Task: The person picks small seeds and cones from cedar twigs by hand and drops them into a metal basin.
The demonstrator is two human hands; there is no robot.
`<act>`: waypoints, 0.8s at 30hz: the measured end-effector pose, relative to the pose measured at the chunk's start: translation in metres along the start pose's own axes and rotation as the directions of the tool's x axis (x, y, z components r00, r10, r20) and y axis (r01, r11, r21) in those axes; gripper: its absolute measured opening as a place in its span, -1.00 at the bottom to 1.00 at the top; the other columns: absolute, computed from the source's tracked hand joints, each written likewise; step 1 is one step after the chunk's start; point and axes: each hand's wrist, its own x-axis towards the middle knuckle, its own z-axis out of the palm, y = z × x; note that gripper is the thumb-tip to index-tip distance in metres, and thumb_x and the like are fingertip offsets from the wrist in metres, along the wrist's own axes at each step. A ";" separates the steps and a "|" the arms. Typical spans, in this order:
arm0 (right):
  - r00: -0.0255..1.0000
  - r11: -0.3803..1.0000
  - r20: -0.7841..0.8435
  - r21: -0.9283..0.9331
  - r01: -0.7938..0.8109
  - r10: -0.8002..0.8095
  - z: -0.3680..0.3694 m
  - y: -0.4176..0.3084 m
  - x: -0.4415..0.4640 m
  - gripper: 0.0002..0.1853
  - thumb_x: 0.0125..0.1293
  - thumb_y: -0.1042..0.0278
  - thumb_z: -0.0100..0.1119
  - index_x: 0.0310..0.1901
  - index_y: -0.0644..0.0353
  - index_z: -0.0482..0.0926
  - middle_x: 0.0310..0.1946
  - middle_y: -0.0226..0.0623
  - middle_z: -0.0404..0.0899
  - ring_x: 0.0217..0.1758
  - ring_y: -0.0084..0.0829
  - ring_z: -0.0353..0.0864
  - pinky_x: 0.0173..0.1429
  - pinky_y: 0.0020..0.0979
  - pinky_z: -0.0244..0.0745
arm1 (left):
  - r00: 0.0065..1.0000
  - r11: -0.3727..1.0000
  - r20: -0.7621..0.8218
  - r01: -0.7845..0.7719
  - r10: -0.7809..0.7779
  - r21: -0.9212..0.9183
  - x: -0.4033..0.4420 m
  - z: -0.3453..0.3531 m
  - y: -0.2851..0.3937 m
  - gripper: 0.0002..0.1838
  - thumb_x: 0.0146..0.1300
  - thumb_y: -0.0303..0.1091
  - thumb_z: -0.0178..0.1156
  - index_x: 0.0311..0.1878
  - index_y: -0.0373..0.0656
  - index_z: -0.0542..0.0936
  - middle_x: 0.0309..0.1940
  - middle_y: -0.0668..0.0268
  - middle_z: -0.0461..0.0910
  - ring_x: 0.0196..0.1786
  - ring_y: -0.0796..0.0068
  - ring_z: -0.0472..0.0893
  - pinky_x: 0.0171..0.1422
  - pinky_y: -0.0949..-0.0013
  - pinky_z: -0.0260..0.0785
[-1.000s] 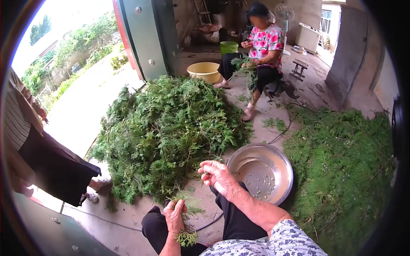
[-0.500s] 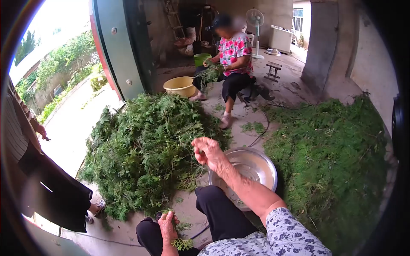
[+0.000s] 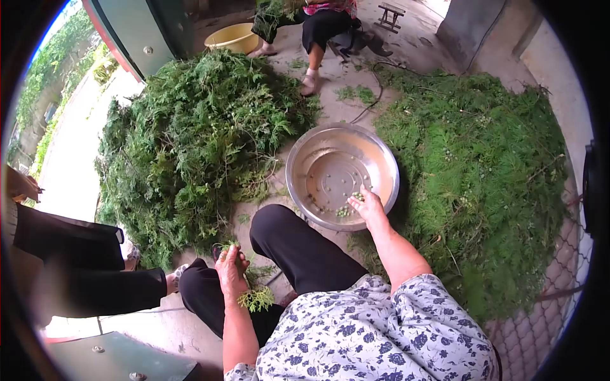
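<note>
My left hand [image 3: 230, 270] is closed around a green cypress sprig [image 3: 255, 298], whose leafy end hangs beside my wrist over my lap. My right hand [image 3: 368, 206] reaches into a wide metal basin [image 3: 295, 159], its fingers stretched apart. Small green cones [image 3: 344, 211] lie scattered on the basin floor, several of them clustered by my fingertips. Whether some still rest on the fingers I cannot make out.
A tall heap of cypress branches [image 3: 203, 140] stands left of the basin, and a flatter spread [image 3: 483, 184] lies right. Beyond sits a person [image 3: 321, 28] near a yellow tub [image 3: 234, 39]. Another person's dark-clad legs [image 3: 82, 267] are at the left. A small stool [image 3: 389, 18] stands behind.
My right hand has come down from above the branch heap into the basin, and its fingers have spread. My left hand keeps its sprig. The view has tilted downward.
</note>
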 end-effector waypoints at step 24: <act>0.169 0.118 0.926 -0.220 0.968 0.339 0.084 0.115 -0.218 -0.05 -0.07 0.32 0.39 0.33 0.24 0.03 0.14 -0.01 0.30 0.21 0.00 0.28 0.27 -0.15 0.17 | 0.924 0.678 0.382 0.268 0.020 -0.684 -0.047 -0.058 0.037 -0.76 0.36 -0.30 0.00 -0.19 -0.32 0.50 -0.59 0.36 0.37 -0.71 0.70 0.23 -0.69 0.60 0.01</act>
